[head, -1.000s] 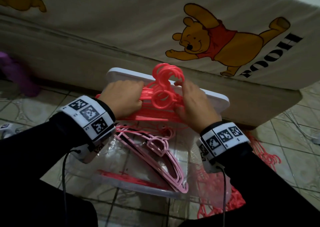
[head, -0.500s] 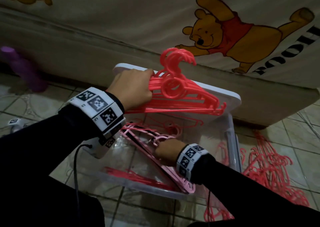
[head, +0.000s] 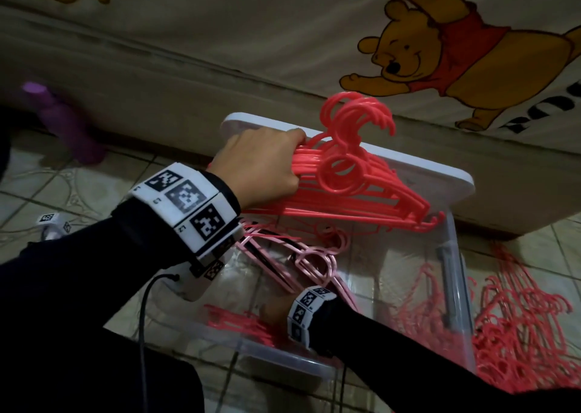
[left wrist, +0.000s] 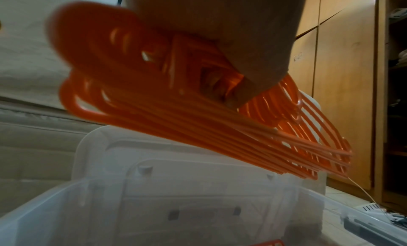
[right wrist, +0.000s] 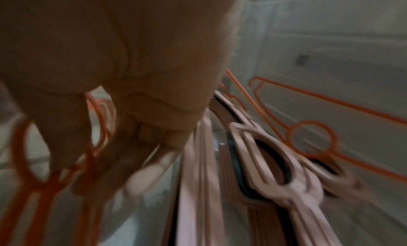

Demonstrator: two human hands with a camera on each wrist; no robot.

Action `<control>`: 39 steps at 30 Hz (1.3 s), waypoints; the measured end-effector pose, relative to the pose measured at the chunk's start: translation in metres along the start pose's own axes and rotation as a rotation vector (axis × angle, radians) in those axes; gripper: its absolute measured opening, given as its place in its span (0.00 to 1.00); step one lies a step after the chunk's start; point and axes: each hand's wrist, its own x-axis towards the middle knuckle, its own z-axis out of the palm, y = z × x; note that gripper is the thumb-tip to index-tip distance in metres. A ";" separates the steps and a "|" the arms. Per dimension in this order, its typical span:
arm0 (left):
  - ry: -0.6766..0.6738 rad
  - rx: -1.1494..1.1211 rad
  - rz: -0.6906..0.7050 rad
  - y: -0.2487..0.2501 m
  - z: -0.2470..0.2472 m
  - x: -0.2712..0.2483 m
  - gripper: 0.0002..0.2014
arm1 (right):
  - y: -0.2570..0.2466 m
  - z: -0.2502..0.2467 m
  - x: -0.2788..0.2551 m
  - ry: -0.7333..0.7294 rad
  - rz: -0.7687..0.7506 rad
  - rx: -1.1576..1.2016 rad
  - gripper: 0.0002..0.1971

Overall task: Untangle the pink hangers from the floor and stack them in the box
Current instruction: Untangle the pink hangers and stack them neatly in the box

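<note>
My left hand [head: 267, 167] grips a bundle of several coral-pink hangers [head: 352, 192] by one shoulder and holds it above the clear plastic box [head: 283, 360]. The hooks point away from me. From below, my left hand [left wrist: 220, 40] has its fingers wrapped round the bundle [left wrist: 176, 119]. My right hand [head: 272, 310] is down inside the box near its front wall, over loose coral hangers [head: 232, 318]. Its blurred fingers [right wrist: 99, 162] stretch down among those coral hangers [right wrist: 33, 162]. A stack of pale pink hangers [head: 301, 261] lies across the box floor.
The box's white lid [head: 440, 179] leans behind it against a bear-print mattress [head: 220, 50]. A tangled heap of coral hangers [head: 518, 318] lies on the tiled floor to the right of the box. A purple bottle [head: 63, 123] stands at the far left.
My right hand let go of the bundle, dropped into the box to the pale pink stack, then slid toward the coral hangers at the front. My left hand has lifted the bundle slightly.
</note>
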 end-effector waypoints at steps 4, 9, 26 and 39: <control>0.018 0.020 -0.001 0.000 -0.001 -0.001 0.18 | 0.013 -0.007 0.012 -0.097 0.118 0.154 0.17; 0.056 -0.008 -0.016 -0.001 -0.006 0.000 0.18 | 0.024 -0.032 0.000 0.034 0.059 0.278 0.28; 0.112 -0.127 -0.130 0.006 -0.031 -0.006 0.26 | 0.042 -0.077 -0.128 0.584 0.193 0.102 0.23; 0.186 -0.159 -0.222 -0.001 -0.028 -0.001 0.23 | 0.040 -0.081 -0.152 0.892 0.195 0.581 0.22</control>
